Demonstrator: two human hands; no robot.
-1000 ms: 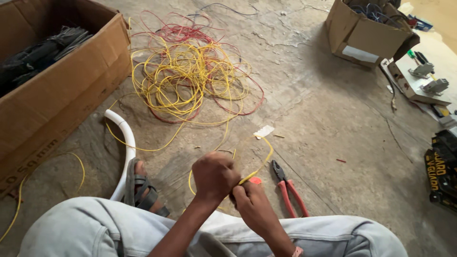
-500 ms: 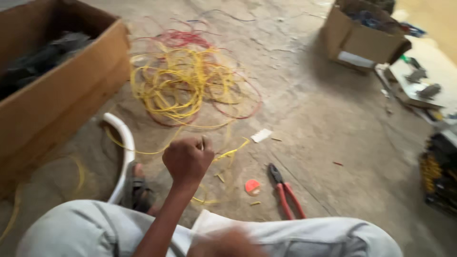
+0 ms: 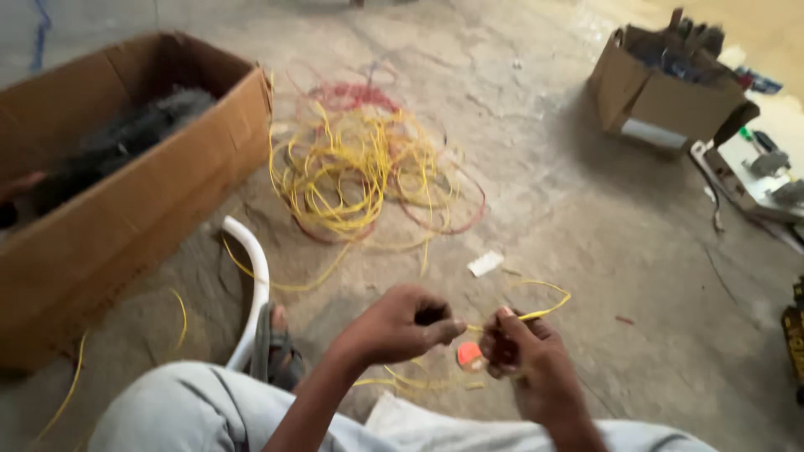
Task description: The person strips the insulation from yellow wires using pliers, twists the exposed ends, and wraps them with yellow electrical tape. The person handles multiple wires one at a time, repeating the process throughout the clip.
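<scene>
The left hand [image 3: 400,325] is curling into a loose fist, its fingertips pinching toward a short yellow wire [image 3: 536,311] just to its right. The right hand [image 3: 523,351] is gripping that wire, which is looping up and away to its right. A small orange roll [image 3: 469,356] is lying on the concrete floor [image 3: 586,234] between both hands, and a tangle of yellow and red wires [image 3: 364,172] is lying well beyond them.

Wire tangle [image 3: 360,167] ahead, cardboard box [image 3: 126,209] left; seemingly bare floor [image 3: 603,251] right.

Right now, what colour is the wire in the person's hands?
Yellow. The wire shows best in the head view, pinched by the right hand.
</scene>
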